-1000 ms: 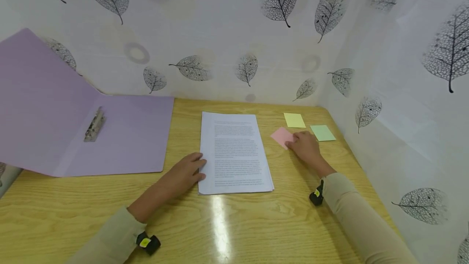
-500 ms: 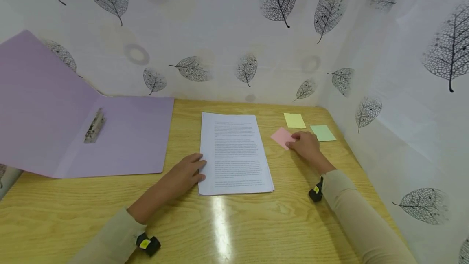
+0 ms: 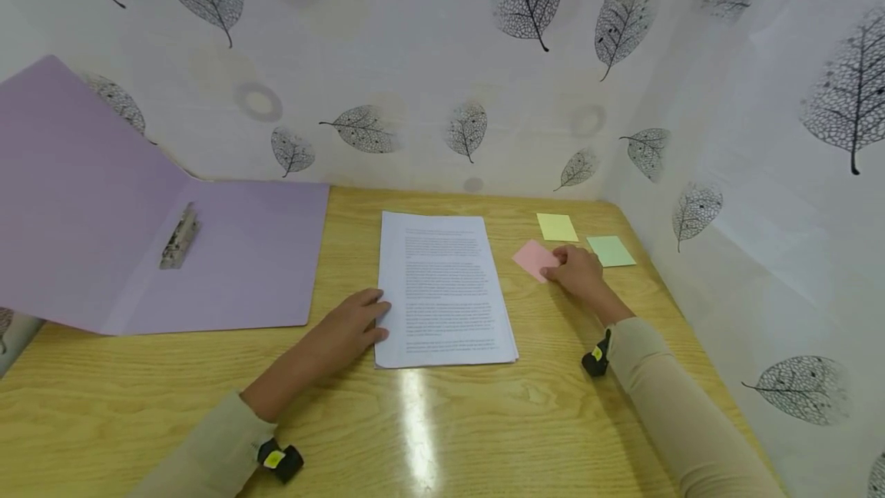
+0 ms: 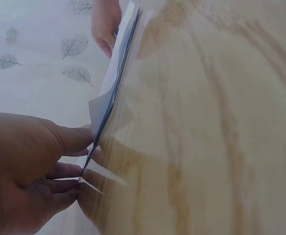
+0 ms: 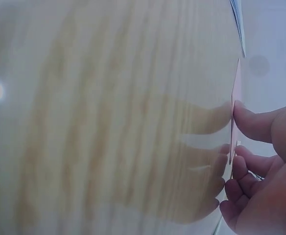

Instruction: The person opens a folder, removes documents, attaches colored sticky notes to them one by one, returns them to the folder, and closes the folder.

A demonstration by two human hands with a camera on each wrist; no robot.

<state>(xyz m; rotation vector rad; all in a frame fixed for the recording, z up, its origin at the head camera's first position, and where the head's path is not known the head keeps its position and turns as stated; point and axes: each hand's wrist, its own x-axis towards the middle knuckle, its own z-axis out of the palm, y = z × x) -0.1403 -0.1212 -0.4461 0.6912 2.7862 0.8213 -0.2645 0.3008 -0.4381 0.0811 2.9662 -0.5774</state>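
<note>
In the head view my left hand (image 3: 346, 329) rests at the left edge of a stack of printed paper sheets (image 3: 445, 290). Its fingertips and thumb touch the margin. From the left wrist, the thumb lies on the lifted corner of the sheets (image 4: 101, 112), with the other fingers against the table edge of the stack. On the right, my right hand (image 3: 579, 273) holds a pink sticky note (image 3: 532, 258) by its near right side, between thumb and index finger. The right wrist view shows the pink note (image 5: 236, 88) nearly edge-on, flat at the table.
A yellow sticky note (image 3: 556, 227) and a green sticky note (image 3: 611, 251) lie beyond and beside the right hand. An open purple folder (image 3: 256, 252) with a metal clip (image 3: 180, 237) is at the left. A leaf-patterned sheet (image 3: 415, 60) surrounds the wooden table (image 3: 484, 436).
</note>
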